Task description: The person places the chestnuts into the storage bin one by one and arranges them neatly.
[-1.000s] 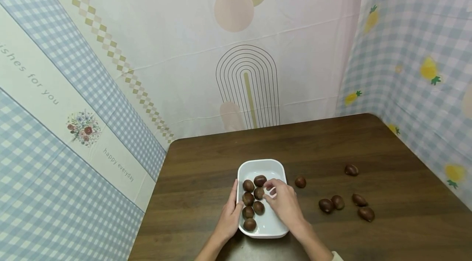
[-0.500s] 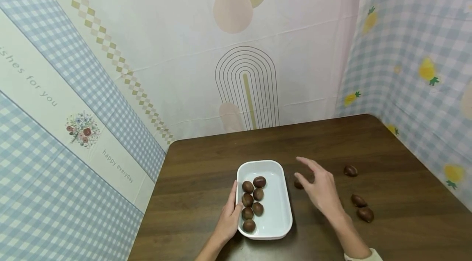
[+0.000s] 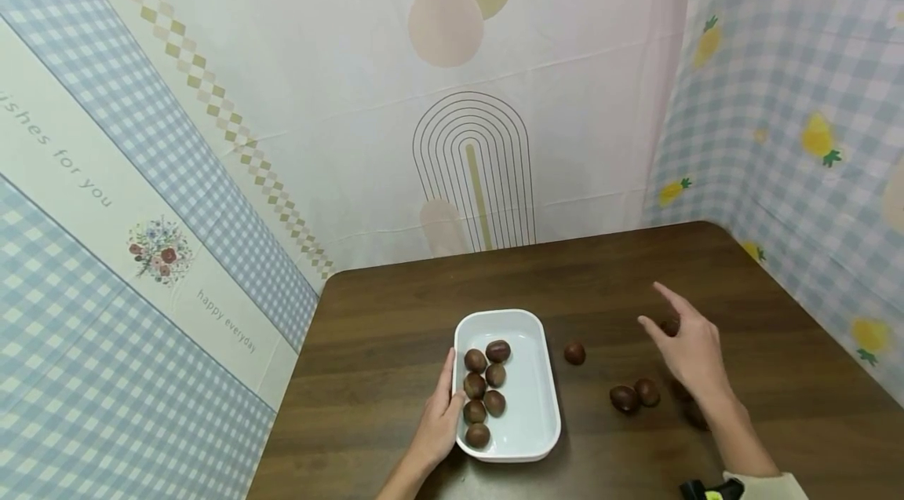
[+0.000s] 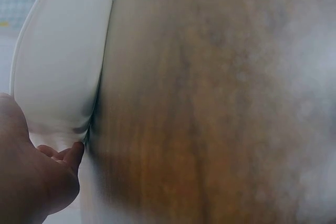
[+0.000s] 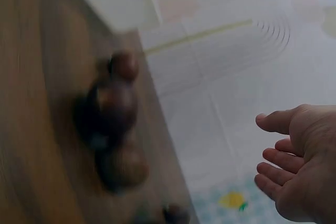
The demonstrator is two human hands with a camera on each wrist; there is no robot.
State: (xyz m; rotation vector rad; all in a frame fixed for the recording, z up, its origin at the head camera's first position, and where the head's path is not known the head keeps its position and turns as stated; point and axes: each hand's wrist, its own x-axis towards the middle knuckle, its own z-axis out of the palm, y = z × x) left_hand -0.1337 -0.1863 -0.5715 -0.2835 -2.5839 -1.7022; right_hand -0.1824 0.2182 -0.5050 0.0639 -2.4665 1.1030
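A white rectangular baking dish (image 3: pixel 526 406) holds several brown chestnuts (image 3: pixel 475 385) along its left half. My left hand (image 3: pixel 439 420) grips the dish's left side, fingers along the outer wall and thumb at the rim. In the left wrist view, the fingertips of my left hand (image 4: pixel 39 174) lie near the dish's (image 4: pixel 65 51) lower edge. To the right, my right hand (image 3: pixel 695 351) hovers over the table with thumb and fingers spread, holding nothing. Partly behind it is a chestnut (image 3: pixel 669 326), and others are partly covered by the wrist. The right wrist view shows my empty right hand (image 5: pixel 310 161) and blurred chestnuts.
Between the dish and my right hand lie a single chestnut (image 3: pixel 575 353) and a touching pair of chestnuts (image 3: pixel 625 399). The dark wooden table (image 3: pixel 395 312) meets a patterned cloth (image 3: pixel 339 131) at the back and sides.
My right hand has left the chestnuts in the dish and moved right, across the table, with its fingers spreading. The left hand and the dish have stayed in place.
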